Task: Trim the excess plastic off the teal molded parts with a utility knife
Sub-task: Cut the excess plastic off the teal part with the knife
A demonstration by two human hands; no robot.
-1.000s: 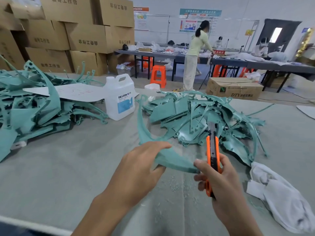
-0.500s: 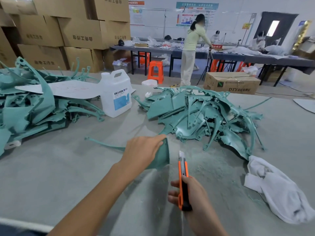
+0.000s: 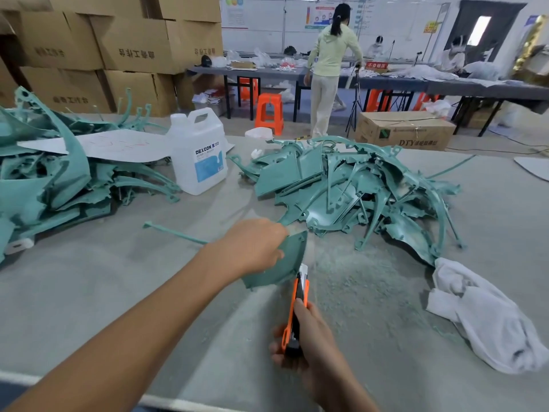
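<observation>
My left hand (image 3: 252,248) grips a curved teal molded part (image 3: 286,263) at its wide end and holds it down on the grey table; the part's thin tail (image 3: 175,234) runs off to the left. My right hand (image 3: 306,337) holds an orange utility knife (image 3: 297,304) by its handle. The knife tip touches the part's lower right edge. A heap of teal parts (image 3: 356,191) lies behind, to the right. Another heap (image 3: 53,185) fills the left side.
A white plastic jug (image 3: 199,156) stands between the heaps, beside a white sheet (image 3: 101,144). A crumpled white cloth (image 3: 487,316) lies at the right. Pale shavings (image 3: 350,281) cover the table by the knife. Cardboard boxes, orange stools and a standing person are behind.
The part came down from a raised, tilted hold to lie flat on the table. The knife dropped from beside the far heap and now meets the part's edge.
</observation>
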